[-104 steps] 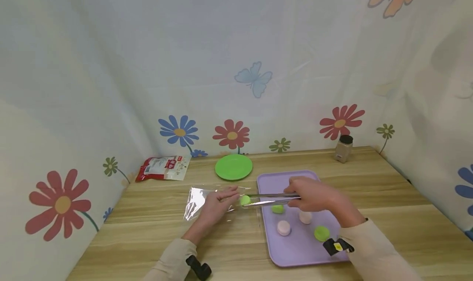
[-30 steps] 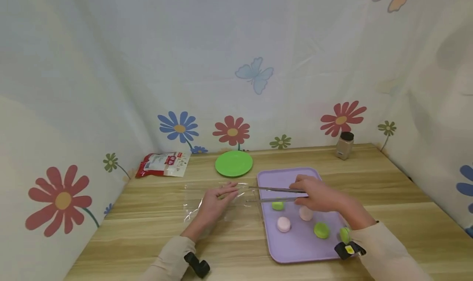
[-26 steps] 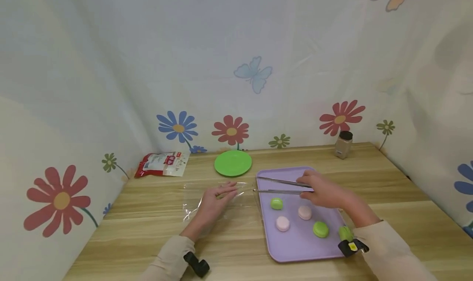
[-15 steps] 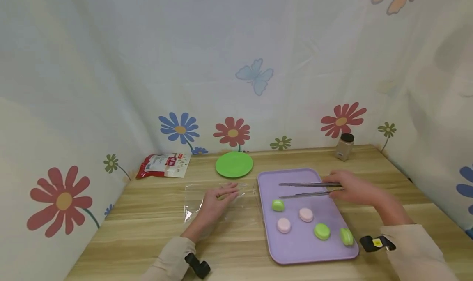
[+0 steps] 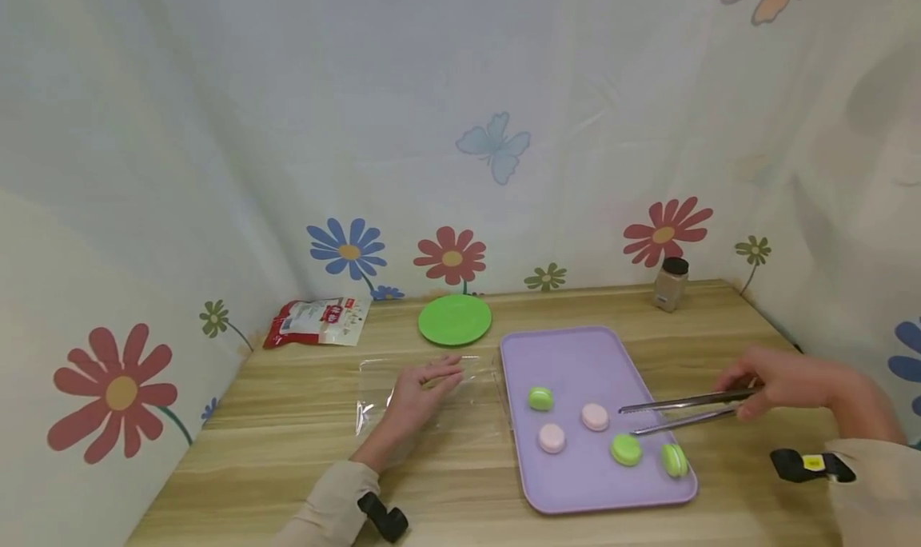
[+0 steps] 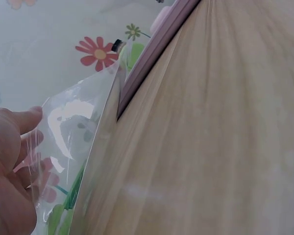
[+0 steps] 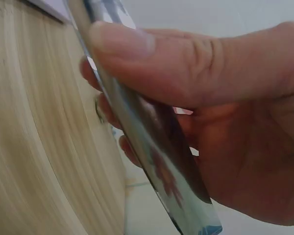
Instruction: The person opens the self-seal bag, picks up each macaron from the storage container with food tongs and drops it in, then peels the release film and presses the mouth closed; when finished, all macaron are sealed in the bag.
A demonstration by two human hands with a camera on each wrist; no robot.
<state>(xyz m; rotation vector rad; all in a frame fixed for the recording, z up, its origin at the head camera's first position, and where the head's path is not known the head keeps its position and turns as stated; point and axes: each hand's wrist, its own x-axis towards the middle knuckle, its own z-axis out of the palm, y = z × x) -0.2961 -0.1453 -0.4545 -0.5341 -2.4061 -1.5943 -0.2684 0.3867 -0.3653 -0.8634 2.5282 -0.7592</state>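
Note:
My left hand [image 5: 417,399] holds up a film of a clear plastic bag [image 5: 374,381], lifted off the table in the left wrist view; its exact finger contact is partly blurred by glare. In my right hand [image 5: 799,383] are metal tongs [image 5: 691,404], gripped between thumb and fingers. Their tips are spread, above the right half of a purple tray [image 5: 576,483] and close to a green macaron [image 5: 626,450]. Also lying there are a pink macaron [image 5: 595,417], another pink macaron [image 5: 552,437], a green macaron [image 5: 540,399] and a tilted green macaron [image 5: 674,460].
Behind the bag lies a green plate [image 5: 455,320]. A red and white food packet [image 5: 316,323] is at the back left of the wooden table [image 5: 460,499]. At the back right stands a black-lidded jar [image 5: 671,285]. Flowered cloth [image 5: 460,75] encloses the table.
The tongs held a green macaron at the bag's mouth; now they hold nothing. My right hand has drawn them out and swung right across the tray. The left hand has stayed put.

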